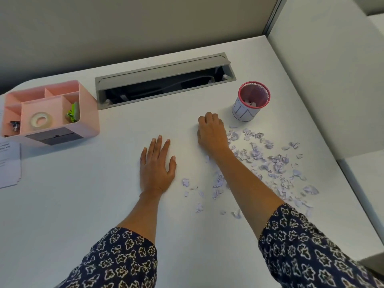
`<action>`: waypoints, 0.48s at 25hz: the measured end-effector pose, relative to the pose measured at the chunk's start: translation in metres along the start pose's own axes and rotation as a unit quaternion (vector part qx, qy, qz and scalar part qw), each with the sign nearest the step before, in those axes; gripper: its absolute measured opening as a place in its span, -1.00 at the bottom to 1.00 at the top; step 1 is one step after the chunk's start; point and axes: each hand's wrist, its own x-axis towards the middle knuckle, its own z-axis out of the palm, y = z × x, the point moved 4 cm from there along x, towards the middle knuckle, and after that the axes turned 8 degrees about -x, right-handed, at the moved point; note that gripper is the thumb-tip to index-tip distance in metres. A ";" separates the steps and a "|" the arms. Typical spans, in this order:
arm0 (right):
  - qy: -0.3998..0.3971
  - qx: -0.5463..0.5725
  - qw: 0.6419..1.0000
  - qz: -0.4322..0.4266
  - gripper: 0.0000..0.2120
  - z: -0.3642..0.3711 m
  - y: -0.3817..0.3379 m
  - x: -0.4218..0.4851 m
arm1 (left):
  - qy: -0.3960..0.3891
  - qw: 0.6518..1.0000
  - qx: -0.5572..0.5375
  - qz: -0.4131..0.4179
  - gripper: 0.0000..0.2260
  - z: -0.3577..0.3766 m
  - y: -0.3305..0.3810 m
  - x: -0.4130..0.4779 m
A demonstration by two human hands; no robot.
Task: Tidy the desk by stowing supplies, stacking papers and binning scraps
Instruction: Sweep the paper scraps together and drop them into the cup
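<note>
Several torn pale paper scraps (270, 163) lie scattered over the right half of the white desk (104, 204). A red-rimmed mesh cup (252, 100) stands at the back right with a few scraps inside. My right hand (212, 129) sits just left of the cup, knuckles up and fingers curled under; what it holds is hidden. My left hand (156, 165) lies flat on the desk, fingers straight, left of the scraps.
A pink desk organiser (83, 125) at the left holds a tape roll (40, 120), green clips (72, 115) and small dark clips. White papers (9, 163) lie at the left edge. An open grey cable hatch (164, 80) sits at the back. A partition wall stands on the right.
</note>
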 end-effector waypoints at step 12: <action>0.001 0.095 0.957 0.276 -0.55 -0.009 0.098 -0.078 | 0.003 1.000 -0.019 0.007 -0.50 -0.001 0.001 -0.002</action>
